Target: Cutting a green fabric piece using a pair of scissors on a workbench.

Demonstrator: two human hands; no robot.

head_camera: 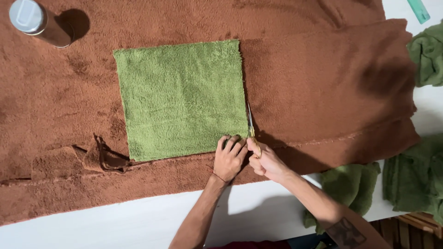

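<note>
At far left a grey-lidded cylindrical can (pixel 28 17) stands on the wide rust-brown terry cloth (pixel 323 83) that covers the white table (pixel 115 221). A square green terry piece (pixel 180 99) lies flat on it, seemingly as a template. The left hand (pixel 229 157) presses its near right corner with fingers spread flat, gripping nothing. Just right, the right hand (pixel 266 163) is closed round gold-handled scissors (pixel 251 127), blades along the square's right edge. Folded green towels (pixel 410 180) lie farther right.
</note>
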